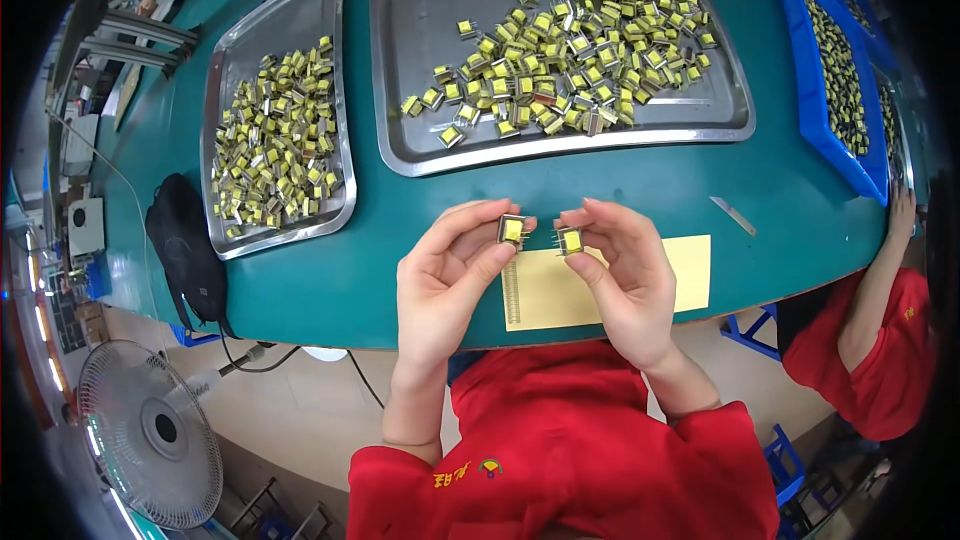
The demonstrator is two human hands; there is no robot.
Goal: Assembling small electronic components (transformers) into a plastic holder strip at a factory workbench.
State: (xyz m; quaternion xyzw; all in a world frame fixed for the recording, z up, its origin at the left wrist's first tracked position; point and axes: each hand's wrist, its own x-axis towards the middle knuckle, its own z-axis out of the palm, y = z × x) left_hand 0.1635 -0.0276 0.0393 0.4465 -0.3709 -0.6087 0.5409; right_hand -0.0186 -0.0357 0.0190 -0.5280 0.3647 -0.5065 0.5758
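Between thumb and fingers my left hand (448,275) pinches a small transformer (512,230) with a yellow-wrapped coil, a metal core and thin pins. A similar transformer (570,241) is pinched in my right hand (630,280). The two parts are held a short gap apart, their pins facing each other, above a yellow spiral-bound pad (660,275) near the table's front edge. Beyond my hands, a large metal tray (420,40) carries a heap of the same transformers. A narrower metal tray (345,195) at the left holds another heap.
A small blade (733,215) lies right of the pad on the green table (450,195). A black bag (185,250) sits by the left tray. Blue bins (805,90) of parts stand at the right, near another person's arm (875,300). A fan (150,430) stands lower left.
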